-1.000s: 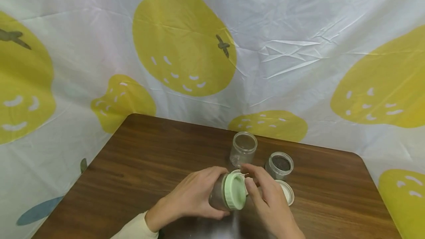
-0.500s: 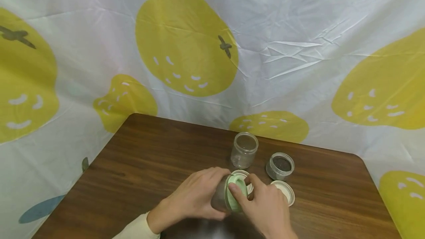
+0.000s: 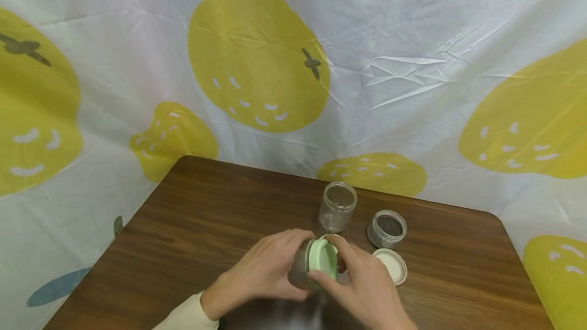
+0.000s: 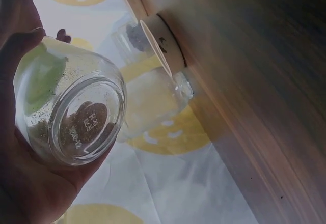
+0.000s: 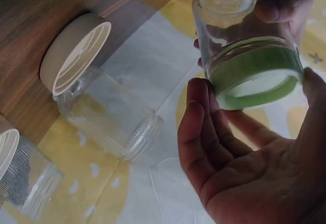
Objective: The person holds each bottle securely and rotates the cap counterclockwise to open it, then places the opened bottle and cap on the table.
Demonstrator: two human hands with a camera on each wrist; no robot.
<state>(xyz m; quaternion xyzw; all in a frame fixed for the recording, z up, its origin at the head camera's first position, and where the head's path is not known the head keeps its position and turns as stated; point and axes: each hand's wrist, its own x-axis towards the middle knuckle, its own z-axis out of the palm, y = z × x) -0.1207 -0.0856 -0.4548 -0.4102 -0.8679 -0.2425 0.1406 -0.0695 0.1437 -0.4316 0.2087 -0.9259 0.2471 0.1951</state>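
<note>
My left hand (image 3: 261, 269) grips a clear jar (image 4: 84, 114) round its body and holds it tilted above the table, its mouth end to the right. A light green screw lid (image 3: 324, 259) sits on that jar. With thumb and fingertips my right hand (image 3: 371, 281) pinches the lid's rim (image 5: 257, 76), thumb on one side and fingers on the other. Through the jar's base, in the left wrist view, a brownish patch and small specks show. My left hand hides part of the jar's body in the head view.
Behind the hands an uncovered clear jar (image 3: 337, 210) stands on the brown table (image 3: 206, 208). Right of it is a shorter jar (image 3: 387, 230) with dark contents. One pale lid (image 3: 391, 266) lies beside my right hand; another (image 5: 76, 56) is partly hidden in the head view.
My right hand has come from just beside the green lid onto it. Its thumb has since shifted from the lid's face to the lower rim. The left hand stays nearly in place.
</note>
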